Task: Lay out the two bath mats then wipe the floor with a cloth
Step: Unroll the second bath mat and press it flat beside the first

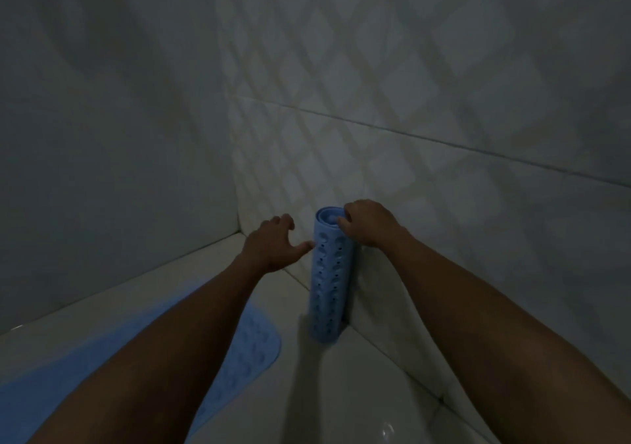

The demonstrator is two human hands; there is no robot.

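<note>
Rolled mat (327, 279) stands upright against the wall (444, 119), its top pinched by the right hand (367, 223); left hand (275, 247) spread, empty, nearing it. Flat mat (251, 344) already on floor (358, 392).

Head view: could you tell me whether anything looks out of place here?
Only the rolled mat: it stands on end against the wall, gripped at its top by the right hand, while the other mat lies flat.

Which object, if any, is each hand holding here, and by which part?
The right hand grips the rolled blue bath mat by its top rim. The left hand is spread open beside the roll, holding nothing.
</note>
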